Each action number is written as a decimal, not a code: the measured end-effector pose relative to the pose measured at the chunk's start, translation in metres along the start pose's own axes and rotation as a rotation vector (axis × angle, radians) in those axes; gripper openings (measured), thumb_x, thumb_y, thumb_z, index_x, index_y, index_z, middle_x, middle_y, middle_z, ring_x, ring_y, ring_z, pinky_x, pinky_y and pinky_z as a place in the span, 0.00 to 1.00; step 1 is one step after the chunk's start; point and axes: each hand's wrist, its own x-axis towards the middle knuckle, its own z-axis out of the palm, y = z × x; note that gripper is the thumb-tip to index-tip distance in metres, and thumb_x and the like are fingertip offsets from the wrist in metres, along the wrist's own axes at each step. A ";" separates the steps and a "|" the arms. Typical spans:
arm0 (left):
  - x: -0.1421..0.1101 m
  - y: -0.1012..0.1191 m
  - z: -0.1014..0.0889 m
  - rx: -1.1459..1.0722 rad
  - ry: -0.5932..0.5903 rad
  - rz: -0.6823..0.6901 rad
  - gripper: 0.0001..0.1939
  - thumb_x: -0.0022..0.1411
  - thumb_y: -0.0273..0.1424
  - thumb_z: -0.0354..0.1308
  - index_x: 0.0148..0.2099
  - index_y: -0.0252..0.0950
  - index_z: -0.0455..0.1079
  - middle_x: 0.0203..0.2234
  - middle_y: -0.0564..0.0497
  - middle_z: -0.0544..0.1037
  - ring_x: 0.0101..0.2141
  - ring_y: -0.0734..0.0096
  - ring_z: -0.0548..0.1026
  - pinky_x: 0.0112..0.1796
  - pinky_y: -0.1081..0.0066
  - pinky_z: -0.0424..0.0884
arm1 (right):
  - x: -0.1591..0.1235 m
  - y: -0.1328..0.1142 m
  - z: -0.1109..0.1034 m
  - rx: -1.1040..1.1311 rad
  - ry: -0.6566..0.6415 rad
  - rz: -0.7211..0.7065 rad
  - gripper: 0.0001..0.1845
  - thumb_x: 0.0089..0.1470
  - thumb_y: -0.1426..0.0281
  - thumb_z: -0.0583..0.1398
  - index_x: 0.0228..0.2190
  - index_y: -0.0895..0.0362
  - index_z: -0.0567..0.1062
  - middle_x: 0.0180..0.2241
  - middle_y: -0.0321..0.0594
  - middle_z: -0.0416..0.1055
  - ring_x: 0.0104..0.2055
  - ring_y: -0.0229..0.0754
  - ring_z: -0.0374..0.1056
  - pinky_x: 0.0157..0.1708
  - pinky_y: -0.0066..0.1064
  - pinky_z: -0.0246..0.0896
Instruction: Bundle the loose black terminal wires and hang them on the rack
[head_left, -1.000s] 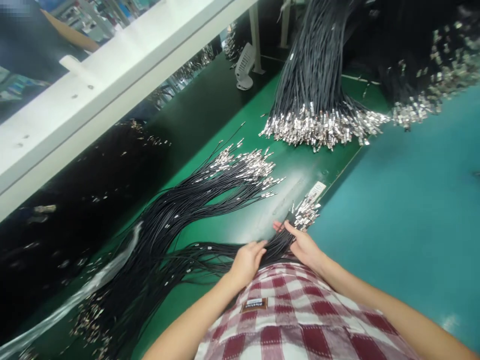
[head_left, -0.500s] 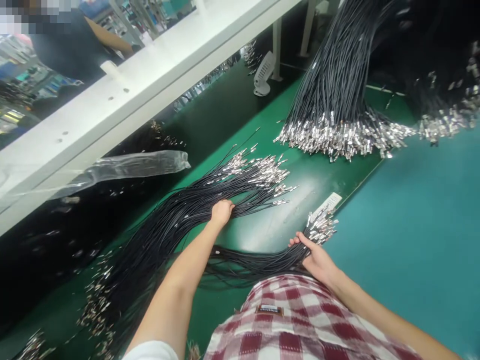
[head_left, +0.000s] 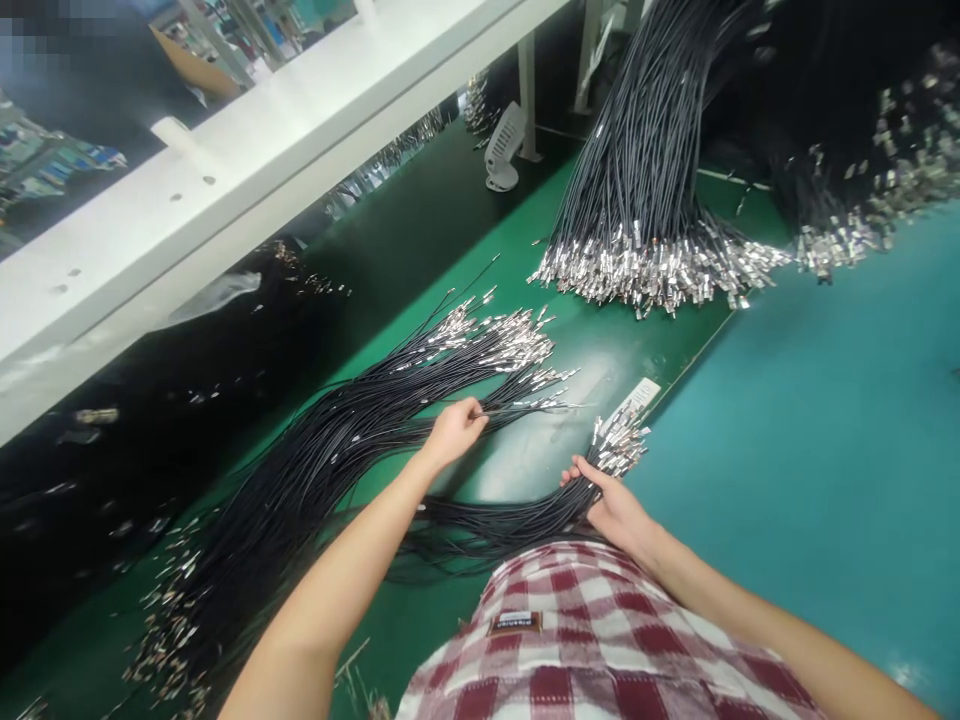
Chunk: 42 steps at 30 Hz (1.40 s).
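Observation:
A thick bundle of thin black cables (head_left: 517,515) with silvery metal ends rests in my right hand (head_left: 611,500), its fingers wrapped round it just below the tips. My left hand (head_left: 457,430) pinches a few black cables at the near side of a larger cable pile (head_left: 322,430). Their metal ends stick out to the right of my fingers, towards the held bundle. The pile lies fanned out on the green table (head_left: 517,460), with shiny ends at both its upper right and lower left. How many cables my left fingers hold is hidden.
Another big cable bunch (head_left: 637,150) hangs over the table at the upper right, with more cables beside it. A white label (head_left: 641,393) lies by the table edge. A white shelf beam (head_left: 247,140) crosses the upper left, with a small white fan-like object (head_left: 504,150) behind. A person (head_left: 90,80) stands beyond.
My left hand has lifted slightly off the pile and moved right relative to it, drawing a few cables along. My right hand keeps its hold on the bundle. The view has shifted a little.

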 end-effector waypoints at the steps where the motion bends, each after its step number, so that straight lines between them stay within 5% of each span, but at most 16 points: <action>1: 0.003 0.012 0.004 -0.081 -0.048 0.027 0.07 0.60 0.32 0.53 0.32 0.36 0.67 0.23 0.55 0.69 0.26 0.72 0.65 0.29 0.73 0.58 | 0.000 0.000 0.000 -0.004 -0.002 -0.002 0.13 0.41 0.72 0.73 0.29 0.58 0.77 0.23 0.34 0.72 0.28 0.40 0.71 0.32 0.31 0.71; 6: -0.009 0.057 0.031 -0.374 -0.220 0.151 0.15 0.64 0.36 0.50 0.33 0.33 0.73 0.26 0.53 0.73 0.28 0.71 0.67 0.32 0.73 0.60 | -0.003 0.000 0.000 0.009 -0.027 -0.007 0.16 0.38 0.72 0.74 0.32 0.59 0.78 0.23 0.34 0.73 0.29 0.39 0.71 0.32 0.29 0.70; 11: -0.041 0.059 0.068 -0.553 -0.307 -0.026 0.20 0.64 0.40 0.49 0.37 0.31 0.76 0.24 0.53 0.73 0.28 0.71 0.67 0.33 0.72 0.62 | -0.008 0.000 0.002 -0.019 -0.090 -0.057 0.25 0.31 0.70 0.76 0.35 0.58 0.80 0.26 0.34 0.75 0.30 0.37 0.71 0.31 0.27 0.68; 15: -0.049 0.064 0.087 -0.567 -0.322 -0.067 0.19 0.64 0.39 0.48 0.33 0.31 0.74 0.23 0.53 0.72 0.28 0.71 0.67 0.34 0.72 0.62 | -0.013 0.001 0.007 -0.090 -0.092 -0.111 0.21 0.28 0.68 0.77 0.29 0.58 0.80 0.27 0.36 0.77 0.28 0.37 0.71 0.32 0.28 0.68; 19: -0.052 0.069 0.082 -0.442 -0.291 0.014 0.19 0.66 0.38 0.46 0.32 0.33 0.72 0.26 0.51 0.75 0.31 0.68 0.70 0.36 0.71 0.63 | -0.014 0.003 0.010 -0.137 -0.058 -0.141 0.20 0.28 0.66 0.77 0.25 0.60 0.79 0.26 0.38 0.76 0.28 0.38 0.70 0.32 0.28 0.67; 24: -0.069 0.039 0.055 -0.031 -0.226 0.066 0.18 0.69 0.36 0.43 0.29 0.37 0.66 0.28 0.48 0.73 0.32 0.65 0.70 0.36 0.69 0.63 | -0.010 0.002 0.008 -0.108 0.017 -0.140 0.17 0.33 0.67 0.76 0.24 0.60 0.78 0.24 0.37 0.75 0.27 0.36 0.69 0.30 0.27 0.67; 27: -0.078 0.030 0.048 0.008 -0.184 0.032 0.17 0.70 0.36 0.43 0.30 0.39 0.65 0.27 0.50 0.73 0.31 0.65 0.71 0.35 0.69 0.63 | -0.008 0.001 0.007 -0.080 0.029 -0.149 0.16 0.33 0.70 0.76 0.27 0.59 0.79 0.26 0.36 0.75 0.27 0.35 0.69 0.30 0.26 0.68; 31: -0.083 0.061 0.067 -0.068 -0.086 -0.085 0.17 0.71 0.37 0.40 0.33 0.40 0.65 0.25 0.50 0.75 0.29 0.65 0.74 0.32 0.70 0.63 | -0.009 0.001 0.007 -0.109 -0.111 -0.159 0.23 0.34 0.71 0.75 0.36 0.55 0.80 0.32 0.35 0.77 0.28 0.34 0.69 0.31 0.26 0.67; 36: -0.083 0.098 0.098 0.123 -0.245 -0.037 0.14 0.70 0.33 0.43 0.40 0.37 0.69 0.31 0.44 0.78 0.31 0.61 0.76 0.33 0.67 0.64 | -0.009 0.002 -0.002 -0.194 -0.090 -0.117 0.21 0.33 0.64 0.75 0.33 0.57 0.80 0.32 0.36 0.78 0.32 0.38 0.70 0.34 0.29 0.67; 39: -0.071 0.082 0.094 0.073 -0.215 0.083 0.18 0.71 0.38 0.43 0.35 0.37 0.69 0.31 0.46 0.77 0.34 0.63 0.75 0.36 0.68 0.66 | -0.008 0.002 -0.004 -0.147 -0.060 -0.051 0.19 0.33 0.62 0.75 0.27 0.58 0.79 0.29 0.37 0.77 0.32 0.40 0.71 0.36 0.31 0.69; 42: -0.047 0.045 0.082 0.167 -0.049 0.024 0.12 0.69 0.37 0.49 0.36 0.36 0.68 0.35 0.46 0.75 0.39 0.62 0.73 0.41 0.67 0.67 | -0.006 0.002 -0.002 -0.092 -0.029 -0.056 0.17 0.36 0.63 0.75 0.25 0.57 0.76 0.25 0.36 0.75 0.30 0.41 0.72 0.35 0.33 0.70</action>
